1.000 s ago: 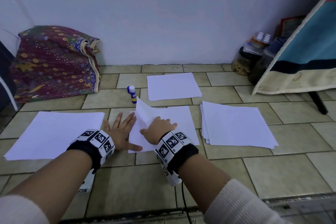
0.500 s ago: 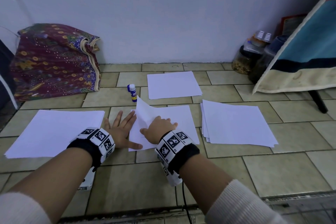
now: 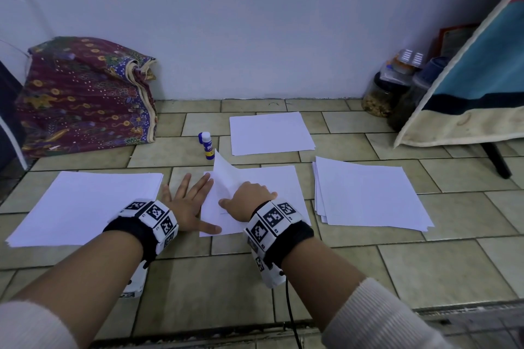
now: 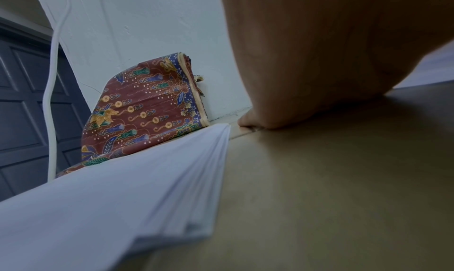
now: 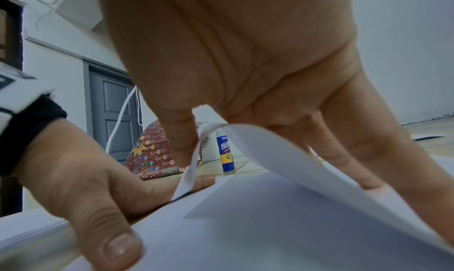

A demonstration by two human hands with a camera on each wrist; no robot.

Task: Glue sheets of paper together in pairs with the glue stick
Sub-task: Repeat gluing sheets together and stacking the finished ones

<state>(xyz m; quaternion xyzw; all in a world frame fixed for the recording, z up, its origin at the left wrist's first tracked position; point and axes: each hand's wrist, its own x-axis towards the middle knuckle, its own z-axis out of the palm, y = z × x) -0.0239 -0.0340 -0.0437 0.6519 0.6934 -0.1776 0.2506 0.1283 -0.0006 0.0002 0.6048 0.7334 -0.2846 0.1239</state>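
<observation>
Paper pair (image 3: 266, 187), centre of the floor (image 3: 198, 278), directly ahead of me: two white sheets, the upper one lifted and curling at its left edge, the lower one flat on the tiles. Right hand (image 3: 249, 201): fingers (image 5: 349, 158) arched, tips pressing down on the upper sheet; the raised flap (image 3: 224, 176) curls up beside my thumb, though I cannot tell whether the thumb pinches it or merely touches. Left hand (image 3: 188, 204): flat and spread, palm on the tiles at the pair's left edge, thumb (image 5: 108, 234) pinning the near-left corner of the lower sheet; it grasps nothing. Glue stick (image 3: 208, 146): upright, cap on, blue and white with a yellow band, standing on the tiles just beyond the lifted flap, near the pair's far-left corner; its long axis is vertical. Judged: it lies forward of both hands and slightly nearer the left, which is also the freer one. Single sheet (image 3: 270, 133): flat, beyond the pair toward the wall. Loose stack (image 3: 365, 195): right of the pair, edges fanned. Second stack (image 3: 85, 207): left of the pair, beside my left wrist. Patterned cloth bundle (image 3: 85, 96): against the wall, far left. Jars (image 3: 388, 93) and striped fabric (image 3: 476, 85): far right.
</observation>
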